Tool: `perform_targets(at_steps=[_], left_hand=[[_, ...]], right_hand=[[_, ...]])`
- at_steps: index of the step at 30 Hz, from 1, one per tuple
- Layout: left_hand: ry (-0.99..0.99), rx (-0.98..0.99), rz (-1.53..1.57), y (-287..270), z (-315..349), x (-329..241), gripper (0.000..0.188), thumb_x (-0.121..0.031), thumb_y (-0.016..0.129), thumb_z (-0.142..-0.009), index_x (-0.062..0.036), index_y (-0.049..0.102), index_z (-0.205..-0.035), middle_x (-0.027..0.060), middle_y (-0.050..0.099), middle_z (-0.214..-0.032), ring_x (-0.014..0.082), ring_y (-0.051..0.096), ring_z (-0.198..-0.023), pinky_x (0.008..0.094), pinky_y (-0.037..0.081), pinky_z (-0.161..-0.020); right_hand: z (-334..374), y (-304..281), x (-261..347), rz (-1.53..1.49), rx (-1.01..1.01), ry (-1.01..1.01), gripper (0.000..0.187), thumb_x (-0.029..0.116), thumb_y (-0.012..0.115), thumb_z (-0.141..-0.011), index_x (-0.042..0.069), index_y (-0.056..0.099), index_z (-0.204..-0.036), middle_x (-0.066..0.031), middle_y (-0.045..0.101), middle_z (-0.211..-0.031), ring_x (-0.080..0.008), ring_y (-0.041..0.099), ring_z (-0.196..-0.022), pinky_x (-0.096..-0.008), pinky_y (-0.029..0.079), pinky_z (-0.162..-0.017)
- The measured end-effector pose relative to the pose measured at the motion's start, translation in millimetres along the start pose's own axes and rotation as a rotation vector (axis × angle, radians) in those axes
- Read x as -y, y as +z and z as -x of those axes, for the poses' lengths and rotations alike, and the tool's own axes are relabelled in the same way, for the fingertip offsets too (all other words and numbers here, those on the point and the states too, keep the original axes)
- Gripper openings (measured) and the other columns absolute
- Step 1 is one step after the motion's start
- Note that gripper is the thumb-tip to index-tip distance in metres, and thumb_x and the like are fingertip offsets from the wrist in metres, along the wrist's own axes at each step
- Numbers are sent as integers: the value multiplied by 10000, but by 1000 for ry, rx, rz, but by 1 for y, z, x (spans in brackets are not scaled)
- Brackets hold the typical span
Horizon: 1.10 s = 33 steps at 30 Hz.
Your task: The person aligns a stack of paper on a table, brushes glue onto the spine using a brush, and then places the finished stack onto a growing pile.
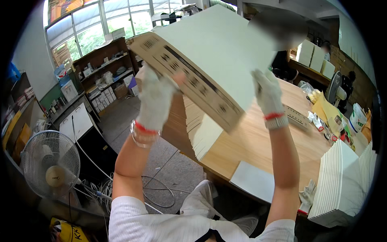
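Both my hands wear white gloves and hold up a large box-like piece [225, 52] with a broad white face and a long tan side [187, 80]. That side carries a row of dark marks or cut-outs; I cannot tell which. My left hand [155, 99] is closed at its lower left edge, the fingertips partly hidden. At the right edge of the white face, my right hand [267, 92] grips with bent fingers. The piece is tilted above the wooden table [242, 145]. Under it, a stack of white sheets [201, 135] lies at the table's left edge.
A tan strip [296, 116] and a white board [254, 181] lie on the table. White stacks [342, 181] and a loose glove [307, 195] stand to the right, scissors [318, 126] beyond. A fan [50, 165] and cables are at left. A person [282, 60] is across the table.
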<state>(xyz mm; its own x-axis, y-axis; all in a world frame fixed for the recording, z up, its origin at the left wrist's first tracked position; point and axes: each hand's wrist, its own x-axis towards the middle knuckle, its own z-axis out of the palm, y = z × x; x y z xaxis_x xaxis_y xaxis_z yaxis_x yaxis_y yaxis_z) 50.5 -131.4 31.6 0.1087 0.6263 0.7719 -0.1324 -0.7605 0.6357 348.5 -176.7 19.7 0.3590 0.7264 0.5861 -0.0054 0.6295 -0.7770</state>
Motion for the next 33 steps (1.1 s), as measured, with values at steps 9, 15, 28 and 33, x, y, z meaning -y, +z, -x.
perform_targets(at_steps=[9, 15, 28, 33], left_hand=[[-377, -200, -644, -74, -64, 112, 518, -387, 477, -805, 21, 584, -1106, 219, 422, -1258, 334, 456, -1174, 379, 364, -984], [-76, -378, -549, -91, -63, 162, 210, -201, 541, -913, -35, 576, -1037, 103, 592, -983, 223, 576, -989, 337, 454, -834], [965, 896, 34, 237, 104, -47, 214, 5, 694, -701, -62, 624, -893, 87, 670, -932, 331, 649, -937, 425, 521, -876], [787, 1108, 314, 436, 181, -109, 210, -8, 719, -741, -58, 648, -932, 103, 675, -936, 277, 656, -874, 358, 529, -731]], right_hand=[[-76, 95, -39, 987, 125, 432, 391, 430, 616, -906, 50, 667, -827, -64, 587, -641, -181, 569, -560, -314, 447, -496], [-55, 53, -76, 1459, 277, -536, 214, 228, 628, -886, 102, 672, -1053, -92, 656, -752, -226, 640, -601, -362, 541, -562], [297, -175, 115, 1372, -257, -86, 232, 233, 627, -891, 45, 608, -1026, -187, 630, -1055, -301, 636, -758, -364, 519, -689], [367, -210, 168, 2008, -626, 65, 186, 178, 619, -842, 14, 580, -919, -235, 537, -1235, -328, 635, -723, -410, 521, -636]])
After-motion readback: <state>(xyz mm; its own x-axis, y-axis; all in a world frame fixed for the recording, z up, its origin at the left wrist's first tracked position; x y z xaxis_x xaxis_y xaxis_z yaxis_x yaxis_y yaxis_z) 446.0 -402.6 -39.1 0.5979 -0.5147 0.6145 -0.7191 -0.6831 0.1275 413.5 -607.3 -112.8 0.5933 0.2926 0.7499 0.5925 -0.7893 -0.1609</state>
